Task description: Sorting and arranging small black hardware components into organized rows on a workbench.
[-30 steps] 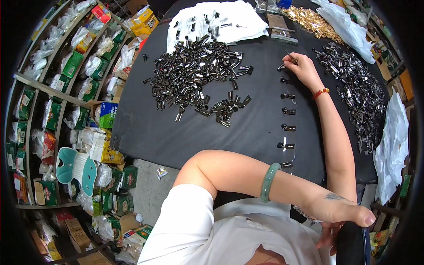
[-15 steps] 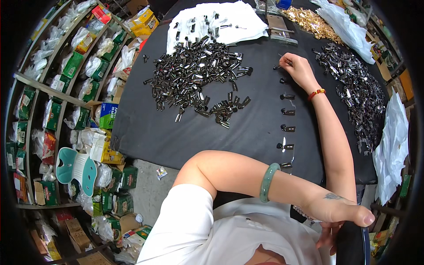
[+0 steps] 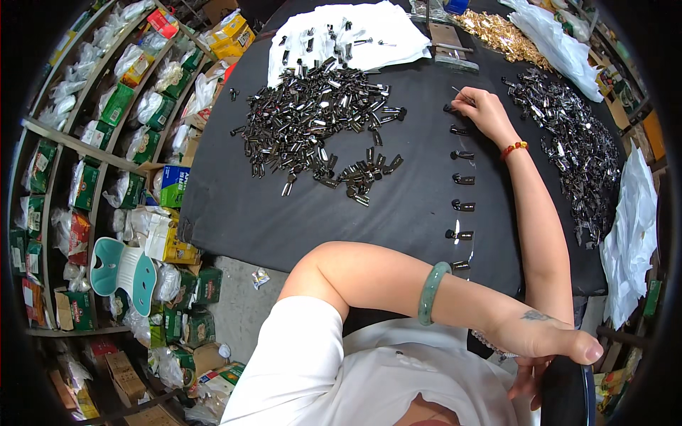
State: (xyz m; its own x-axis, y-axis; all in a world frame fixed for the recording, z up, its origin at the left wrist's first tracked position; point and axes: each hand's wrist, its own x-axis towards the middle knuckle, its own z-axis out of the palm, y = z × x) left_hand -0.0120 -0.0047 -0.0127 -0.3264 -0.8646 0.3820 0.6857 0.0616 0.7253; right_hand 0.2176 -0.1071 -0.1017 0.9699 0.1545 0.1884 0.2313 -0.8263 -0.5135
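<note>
On the black worktop: your right hand pinches a thin metal pin at the top of a row of dark clips.
Left hand: at your lap, resting on a dark object; grip hard to tell.
Packages: green and yellow boxes on shelves at left.
Cut off: gold parts pile at the far edge.

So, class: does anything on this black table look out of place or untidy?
Mostly tidy: small dark metal pieces stand in a neat column below the right hand. One lone piece lies apart, left of the big pile, and a few pieces sit scattered on the white cloth.
</note>
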